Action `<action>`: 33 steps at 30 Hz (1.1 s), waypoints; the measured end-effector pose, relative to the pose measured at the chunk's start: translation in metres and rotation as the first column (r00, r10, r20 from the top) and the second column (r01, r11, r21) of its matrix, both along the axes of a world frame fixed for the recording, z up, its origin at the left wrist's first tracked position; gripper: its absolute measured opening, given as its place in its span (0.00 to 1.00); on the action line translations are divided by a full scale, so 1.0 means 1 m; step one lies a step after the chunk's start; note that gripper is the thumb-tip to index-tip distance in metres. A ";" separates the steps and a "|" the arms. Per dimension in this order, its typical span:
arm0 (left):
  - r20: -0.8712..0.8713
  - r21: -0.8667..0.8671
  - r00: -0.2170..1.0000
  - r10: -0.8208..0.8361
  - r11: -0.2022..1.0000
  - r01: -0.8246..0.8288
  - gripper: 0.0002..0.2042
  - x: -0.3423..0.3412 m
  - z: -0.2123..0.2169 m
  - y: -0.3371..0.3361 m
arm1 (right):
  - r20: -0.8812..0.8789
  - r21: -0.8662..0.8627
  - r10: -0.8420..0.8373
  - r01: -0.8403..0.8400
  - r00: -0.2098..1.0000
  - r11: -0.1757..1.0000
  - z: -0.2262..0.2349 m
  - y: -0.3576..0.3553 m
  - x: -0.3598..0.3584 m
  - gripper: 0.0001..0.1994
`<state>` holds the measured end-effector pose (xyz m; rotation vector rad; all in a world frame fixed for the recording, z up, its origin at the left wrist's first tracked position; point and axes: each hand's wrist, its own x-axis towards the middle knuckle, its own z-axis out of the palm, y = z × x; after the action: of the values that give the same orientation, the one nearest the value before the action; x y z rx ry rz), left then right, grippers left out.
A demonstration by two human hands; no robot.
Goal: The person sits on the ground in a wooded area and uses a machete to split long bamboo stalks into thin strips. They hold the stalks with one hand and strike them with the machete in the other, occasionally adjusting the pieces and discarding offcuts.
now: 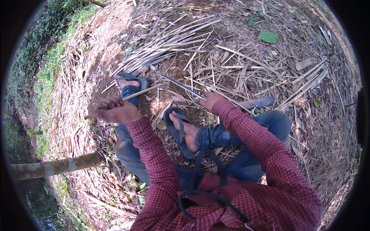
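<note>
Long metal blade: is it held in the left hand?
No, the metal blade extends from the right hand, while the left hand grips a pale strip.

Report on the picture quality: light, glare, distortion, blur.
In the head view, daylight is uneven: the soil at upper left looks pale and bright, the shrubs at far left mostly dark; the metal blade in the right hand has a bright sheen; fisheye distortion bends the scene inside a round black border; the pile of strips is readable, fine detail near the rim softer.
</note>
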<state>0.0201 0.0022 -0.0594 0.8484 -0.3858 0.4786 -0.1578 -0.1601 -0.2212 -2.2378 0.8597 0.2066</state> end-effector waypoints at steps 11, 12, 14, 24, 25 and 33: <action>-0.122 -0.037 0.990 0.070 0.996 -0.075 0.25 0.013 -0.004 0.017 | -0.144 -0.007 -0.031 0.030 0.989 1.000 0.013 -0.006 -0.008 0.24; -0.154 -0.032 0.986 0.063 0.997 -0.069 0.25 0.019 -0.008 0.017 | -0.177 -0.004 -0.030 0.030 0.984 1.000 0.009 -0.005 -0.014 0.24; -0.179 -0.053 0.982 0.057 0.996 -0.068 0.26 0.015 0.001 0.014 | -0.201 -0.017 -0.026 0.023 0.979 1.000 -0.003 -0.019 -0.013 0.25; -0.184 -0.048 0.977 0.111 0.991 -0.122 0.26 -0.002 0.006 0.019 | -0.245 0.022 -0.047 0.054 0.968 0.998 -0.008 -0.033 -0.021 0.27; -0.168 -0.055 0.981 0.093 0.993 -0.104 0.26 -0.005 -0.001 0.020 | -0.260 0.019 -0.047 0.054 0.964 0.998 -0.005 -0.028 -0.022 0.27; -0.136 -0.078 0.975 0.178 0.979 -0.189 0.26 -0.001 0.035 0.025 | -0.161 0.024 -0.010 0.014 0.987 1.000 -0.031 -0.030 -0.018 0.28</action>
<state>0.0188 0.0268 -0.0241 0.8255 -0.1664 0.6052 -0.1760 -0.1898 -0.2517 -2.2145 0.9499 0.3946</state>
